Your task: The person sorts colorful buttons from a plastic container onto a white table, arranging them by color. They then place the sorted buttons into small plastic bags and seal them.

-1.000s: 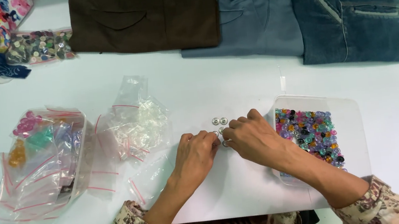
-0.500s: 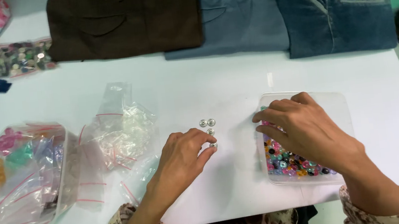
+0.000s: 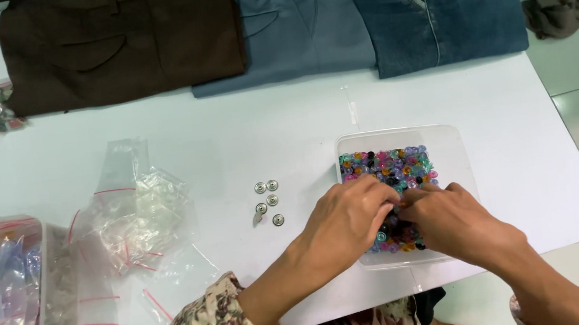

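Both hands are sunk together into a clear plastic tray (image 3: 451,148) of small coloured buttons (image 3: 387,162), set on the white desk (image 3: 299,118) toward its right. The left hand (image 3: 350,217) and right hand (image 3: 452,220) touch at the fingertips, fingers curled among the buttons; whether anything is pinched cannot be told. 5 silver metal buttons (image 3: 268,201) lie just left of the tray.

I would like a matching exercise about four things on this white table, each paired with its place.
1. small silver metal buttons
2. clear plastic tray of colourful beads
3. folded brown trousers
4. clear zip bags with red strips

a. far left edge
b. under both hands
c. left of the silver buttons
d. table middle, left of the tray

Pairs: 1-d, 2-b, 3-a, 4-c
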